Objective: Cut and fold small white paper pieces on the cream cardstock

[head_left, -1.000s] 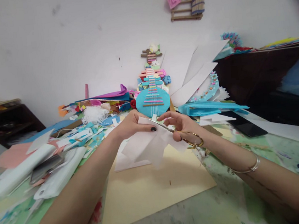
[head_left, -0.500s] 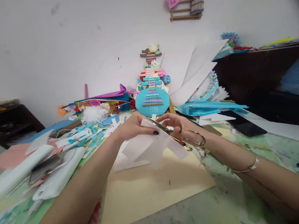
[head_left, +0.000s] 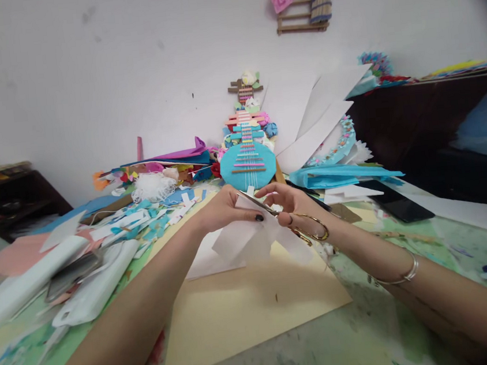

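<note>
Between thumb and fingers, my left hand pinches a piece of thin white paper that hangs in loose flaps. My right hand is closed on gold-handled scissors, whose blades point up and left along the paper's upper edge, close to my left fingertips. How far the blades are apart is hard to make out. Below both hands lies a cream sheet, with another white sheet resting on its far part.
A blue paper lute stands against the wall. At left are paper scraps, white string and a white power strip. A black phone and folded blue paper lie at right.
My left hand has shifted slightly right with the white paper, whose flaps have swung a little. The scissors and my right fingers have changed angle slightly.
</note>
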`<state>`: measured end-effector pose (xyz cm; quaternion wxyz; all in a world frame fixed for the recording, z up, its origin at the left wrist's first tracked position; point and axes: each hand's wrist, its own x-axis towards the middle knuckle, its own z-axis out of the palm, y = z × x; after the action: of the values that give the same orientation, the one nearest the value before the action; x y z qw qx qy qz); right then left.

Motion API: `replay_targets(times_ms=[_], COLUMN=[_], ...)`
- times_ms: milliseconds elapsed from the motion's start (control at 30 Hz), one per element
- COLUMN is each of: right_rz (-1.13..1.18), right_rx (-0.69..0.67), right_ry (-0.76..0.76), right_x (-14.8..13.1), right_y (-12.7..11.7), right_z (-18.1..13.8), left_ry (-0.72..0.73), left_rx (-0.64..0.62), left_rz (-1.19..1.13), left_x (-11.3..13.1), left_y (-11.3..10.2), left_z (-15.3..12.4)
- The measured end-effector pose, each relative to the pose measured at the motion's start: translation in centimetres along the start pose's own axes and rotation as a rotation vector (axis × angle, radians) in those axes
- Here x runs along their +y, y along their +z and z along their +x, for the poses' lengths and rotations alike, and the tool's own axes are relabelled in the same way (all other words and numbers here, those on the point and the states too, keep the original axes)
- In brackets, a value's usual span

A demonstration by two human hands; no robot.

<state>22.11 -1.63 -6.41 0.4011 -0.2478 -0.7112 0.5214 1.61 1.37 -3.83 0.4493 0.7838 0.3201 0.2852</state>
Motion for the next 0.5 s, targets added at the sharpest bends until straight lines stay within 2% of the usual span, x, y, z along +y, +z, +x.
replay_targets(times_ms=[267,500], right_rz=[-0.046,-0.097], right_rx=[0.056,0.224], right_ry=[0.073,0.056], right_x=[-1.0,-0.4], right_y=[0.4,-0.6], right_z=[0.0,0.3], left_ry=[0.042,-0.039], left_rx=[-0.055,0.034], left_rz=[-0.02,-0.12], left_x=[-0.1,-0.1], left_y=[0.2,0.2], left_z=[0.1,0.3])
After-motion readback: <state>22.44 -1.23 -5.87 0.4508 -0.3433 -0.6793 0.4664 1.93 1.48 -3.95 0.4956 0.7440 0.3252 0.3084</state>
